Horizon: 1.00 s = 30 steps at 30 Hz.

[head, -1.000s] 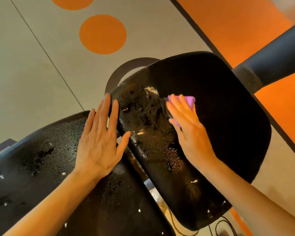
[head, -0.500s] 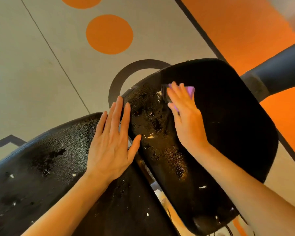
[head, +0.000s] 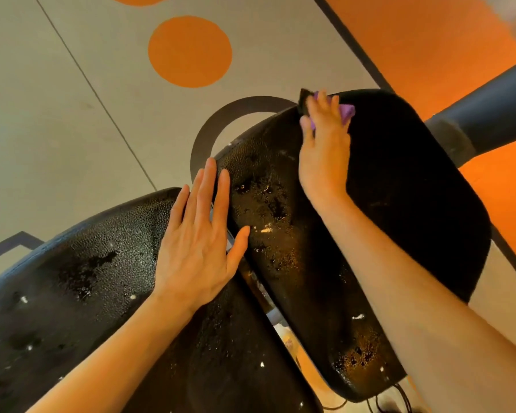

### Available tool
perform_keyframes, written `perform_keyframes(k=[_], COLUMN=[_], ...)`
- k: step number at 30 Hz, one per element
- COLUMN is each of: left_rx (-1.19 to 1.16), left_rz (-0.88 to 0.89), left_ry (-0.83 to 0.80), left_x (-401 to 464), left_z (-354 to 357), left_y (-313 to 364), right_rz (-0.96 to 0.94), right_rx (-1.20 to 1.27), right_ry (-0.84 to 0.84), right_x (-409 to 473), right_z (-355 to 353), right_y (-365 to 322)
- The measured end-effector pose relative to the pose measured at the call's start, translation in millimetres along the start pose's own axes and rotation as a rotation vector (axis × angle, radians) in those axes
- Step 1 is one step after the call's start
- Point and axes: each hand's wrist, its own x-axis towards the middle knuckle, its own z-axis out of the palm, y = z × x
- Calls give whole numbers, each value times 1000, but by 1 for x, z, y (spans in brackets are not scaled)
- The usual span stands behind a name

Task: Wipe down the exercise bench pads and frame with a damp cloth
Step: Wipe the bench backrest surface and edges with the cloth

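Two black textured bench pads fill the view, both wet with droplets. My right hand (head: 325, 144) presses a purple cloth (head: 346, 112) flat against the far top edge of the right pad (head: 414, 204), fingers straight over the cloth. Only small bits of the cloth show past my fingers. My left hand (head: 197, 242) lies flat with straight fingers on the near-left pad (head: 72, 278), its fingertips and thumb reaching across the gap onto the right pad's edge.
A dark padded frame tube (head: 489, 111) runs up to the right behind the right pad. The floor (head: 57, 114) is beige with orange circles, a dark arc and an orange zone. Cables (head: 385, 400) lie below the pads near the bottom.
My right hand has slid the purple cloth up the right pad from its middle to the far top edge. My left hand has stayed flat on the left pad.
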Motion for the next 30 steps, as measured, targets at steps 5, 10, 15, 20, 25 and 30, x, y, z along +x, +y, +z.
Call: perform_keyframes(k=[5,10,15,20,25,30], left_rx=[2,9,6,11,9,3], left_rz=[-10,-2,-8,6,-5,8], left_ry=[-2,18,22,32,23,30], left_x=[0,-1,-1,-1,-1,-1], left_z=[0,2,2,4,3,5], left_y=[0,0,1,0,0,-1], right_rz=[-596,-46,-545,-69,-538,-109], right_rx=[-42,-6,-39,-44,-46,-44], right_ry=[-338,-17,-287,-15,-244,-19], right_x=[-56,-2,-51,10,-59,-4], right_z=[-2,-3,5,-3,15,9], right_y=[-3,3,-12,1,-20,-5])
